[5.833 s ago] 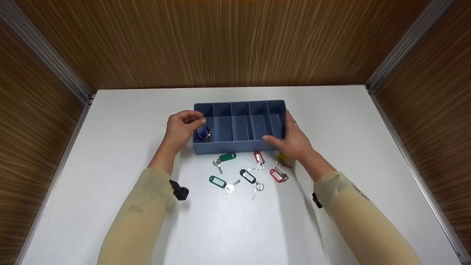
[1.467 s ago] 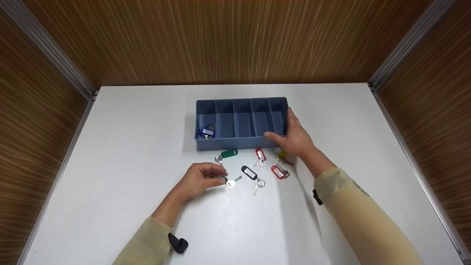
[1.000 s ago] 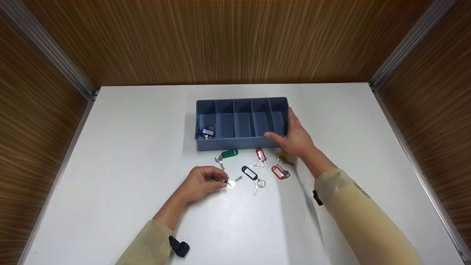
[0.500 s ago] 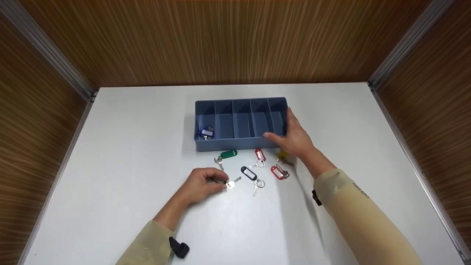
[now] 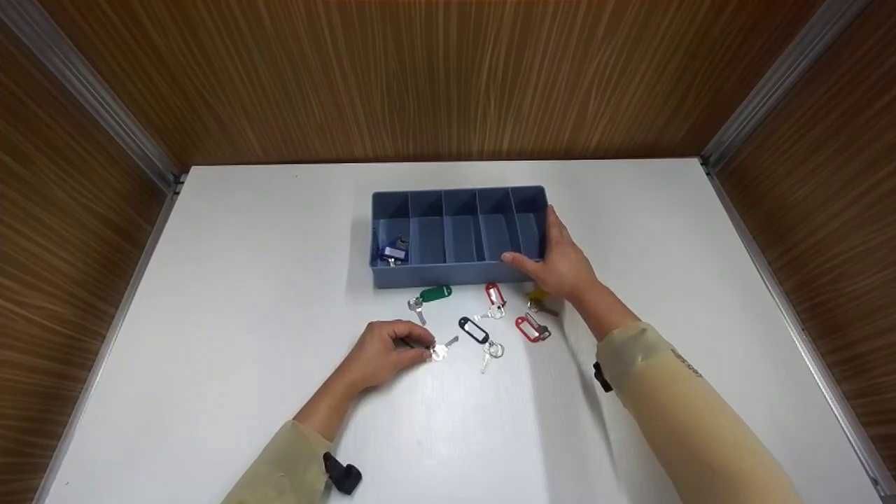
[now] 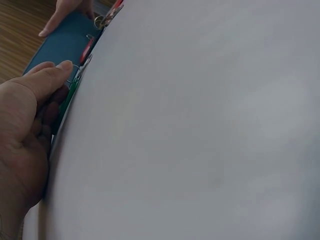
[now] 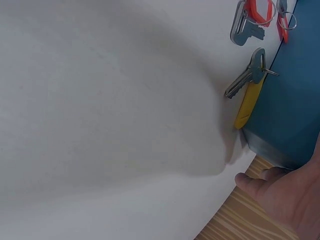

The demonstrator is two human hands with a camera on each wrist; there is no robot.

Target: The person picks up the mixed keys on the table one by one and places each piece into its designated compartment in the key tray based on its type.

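The bench (image 5: 245, 294) is a plain white, matte surface. Wood-grain panels (image 5: 448, 77) enclose it on the far side and on both flanks, with grey metal strips (image 5: 105, 112) at the two far corners. No brand, label or legible writing shows on any item; the paper inserts of the key tags are too small to read.

A blue-grey organiser tray (image 5: 458, 274) stands near the centre of the bench, divided into five compartments side by side. The leftmost compartment holds a blue-tagged key (image 5: 393, 250); the other four show only bare floor.

The right hand (image 5: 560, 262) rests on the right end of the tray, thumb over the near wall, fingers straight along the right wall.

The left hand (image 5: 385, 350) lies on the bench in front of the tray. Its grip is closed: thumb and forefinger pinch a green-tagged key (image 5: 441, 348), of which the silver blade projects beyond the fingertips in the head view; the green tag shows beneath the fingers in the left wrist view. The key lies flat on the bench.

Loose on the bench between hand and tray:
- a second green-tagged key (image 5: 430, 295), just in front of the tray;
- a black-tagged key (image 5: 476, 332);
- two red-tagged keys (image 5: 494, 297), (image 5: 530, 327);
- a yellow-tagged key (image 7: 248, 97), touching the tray's near right corner.
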